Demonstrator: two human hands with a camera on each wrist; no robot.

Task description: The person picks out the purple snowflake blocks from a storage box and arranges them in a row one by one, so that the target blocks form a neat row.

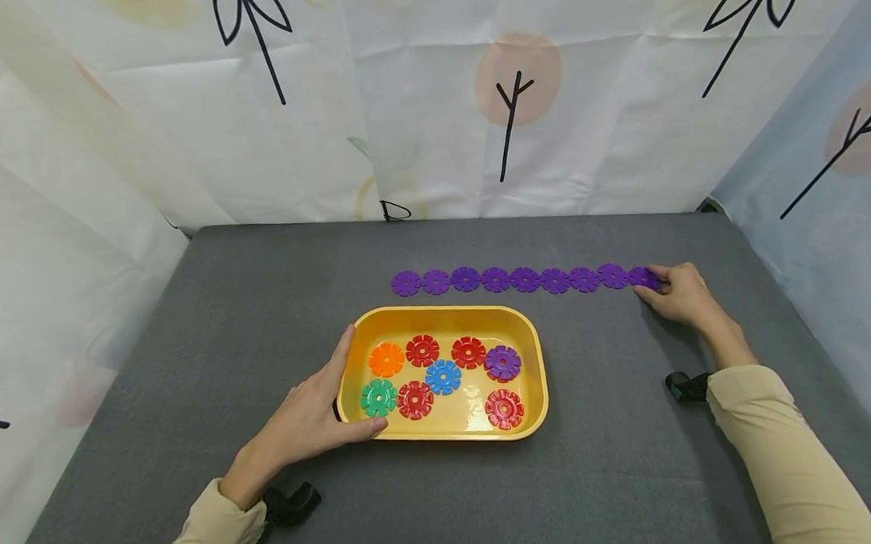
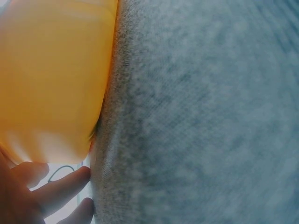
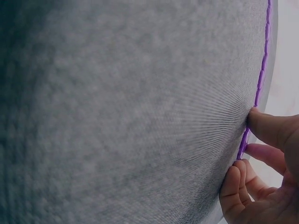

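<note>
A row of several purple flower-shaped discs (image 1: 525, 280) lies across the grey table, each meeting the one beside it. At its right end my right hand (image 1: 683, 295) pinches the last purple disc (image 1: 641, 277) between thumb and fingers. From the right wrist, the row shows edge-on as a thin purple line (image 3: 262, 70) flat on the cloth. My left hand (image 1: 308, 412) grips the left end of a yellow tray (image 1: 448, 311), thumb over the near rim and fingers along its side. Inside lie several red discs, an orange disc (image 1: 386, 360), a green disc (image 1: 379, 398), a blue disc (image 1: 443, 377) and a purple disc (image 1: 503, 362) overlapping a red one.
The grey-covered table (image 1: 600, 502) reaches back to a white printed curtain (image 1: 427, 104), with another curtain (image 1: 841, 198) along the right side. A black wrist-camera mount (image 1: 292, 504) sits at the left wrist, and another black mount (image 1: 687, 386) at the right.
</note>
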